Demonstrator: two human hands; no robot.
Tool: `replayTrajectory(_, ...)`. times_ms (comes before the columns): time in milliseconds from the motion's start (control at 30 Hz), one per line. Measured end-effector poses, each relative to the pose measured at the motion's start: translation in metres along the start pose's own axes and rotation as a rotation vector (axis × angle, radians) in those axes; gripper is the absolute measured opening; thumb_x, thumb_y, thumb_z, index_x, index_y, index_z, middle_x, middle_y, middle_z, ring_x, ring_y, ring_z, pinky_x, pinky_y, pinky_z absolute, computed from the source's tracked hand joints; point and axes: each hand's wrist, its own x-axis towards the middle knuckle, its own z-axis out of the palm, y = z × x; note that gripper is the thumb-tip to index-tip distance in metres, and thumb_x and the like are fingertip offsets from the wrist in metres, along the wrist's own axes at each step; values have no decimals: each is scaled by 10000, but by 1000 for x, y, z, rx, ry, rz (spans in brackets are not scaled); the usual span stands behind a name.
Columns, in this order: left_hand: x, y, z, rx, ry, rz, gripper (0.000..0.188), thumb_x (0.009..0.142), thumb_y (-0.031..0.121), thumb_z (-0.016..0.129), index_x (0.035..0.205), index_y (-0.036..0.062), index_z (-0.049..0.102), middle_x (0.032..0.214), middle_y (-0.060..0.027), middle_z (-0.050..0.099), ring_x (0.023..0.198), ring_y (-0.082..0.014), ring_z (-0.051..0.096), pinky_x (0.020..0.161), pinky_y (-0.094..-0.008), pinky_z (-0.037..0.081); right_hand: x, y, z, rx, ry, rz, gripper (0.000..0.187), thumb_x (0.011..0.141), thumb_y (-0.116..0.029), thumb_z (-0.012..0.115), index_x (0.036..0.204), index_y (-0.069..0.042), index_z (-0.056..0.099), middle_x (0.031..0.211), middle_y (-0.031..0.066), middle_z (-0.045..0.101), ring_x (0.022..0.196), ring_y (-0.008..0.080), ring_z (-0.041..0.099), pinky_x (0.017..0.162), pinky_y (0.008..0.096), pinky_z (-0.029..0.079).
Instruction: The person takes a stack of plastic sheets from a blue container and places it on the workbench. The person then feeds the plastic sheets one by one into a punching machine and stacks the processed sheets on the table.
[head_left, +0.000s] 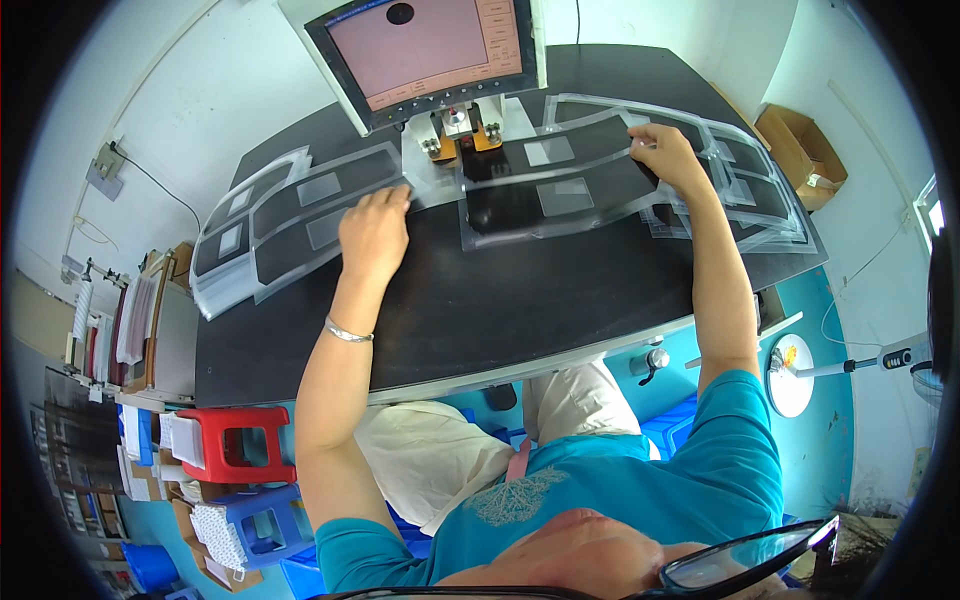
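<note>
My right hand pinches the far right edge of a dark sheet with see-through borders and pale rectangular windows. This sheet lies partly raised, its left end by the machine head with orange parts below the monitor. At the left, my left hand has its fingers closed at the right edge of a similar dark sheet, which rests on a stack. The fingertips of that hand are partly hidden. Between the two sheets, a pale metal plate shows under the machine.
More film sheets lie piled at the table's right. A monitor stands at the back of the black table. Beyond the right edge is an open cardboard box. Red and blue stools stand at lower left.
</note>
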Motion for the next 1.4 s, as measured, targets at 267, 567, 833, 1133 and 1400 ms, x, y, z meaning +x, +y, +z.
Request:
replayTrajectory(267, -6, 0, 4, -61, -112, 27, 294, 915, 181, 648, 1199, 107, 649, 1140, -61, 688, 1009, -276, 669, 824, -395, 554, 4, 0, 10, -110, 184, -70, 422, 828, -189, 673, 1225, -45, 683, 1130, 178, 715, 1113, 302, 668, 984, 372, 491)
replayTrajectory(567, -6, 0, 6, -77, -56, 51, 301, 887, 173, 679, 1175, 88, 659, 1084, -73, 691, 982, -262, 678, 791, -387, 563, 4, 1, 9, -85, 142, -36, 432, 835, -194, 679, 1243, -51, 674, 1159, 153, 712, 1139, 298, 657, 998, 376, 481)
replayTrajectory(833, -8, -2, 7, -94, -54, 45, 301, 892, 177, 678, 1180, 94, 657, 1104, -60, 691, 1009, -256, 672, 801, -382, 564, 5, 4, 11, -94, 162, -79, 433, 837, -197, 684, 1249, -62, 672, 1141, 136, 714, 1146, 291, 655, 1001, 379, 480)
replayTrajectory(1133, -7, -1, 5, -111, -134, 2, 315, 927, 211, 639, 1229, 120, 642, 1182, -39, 670, 1077, -259, 644, 862, -381, 548, 18, 11, 31, -102, 330, -106, 455, 830, -183, 661, 1261, -35, 652, 1140, 114, 711, 1153, 291, 654, 982, 359, 489)
replayTrajectory(1400, -7, -2, 6, -123, -135, 8, 313, 936, 207, 627, 1232, 108, 638, 1197, -54, 661, 1094, -269, 637, 870, -388, 546, 23, 15, 35, -86, 397, -97, 453, 834, -179, 657, 1262, -32, 647, 1164, 118, 699, 1163, 296, 645, 979, 369, 492)
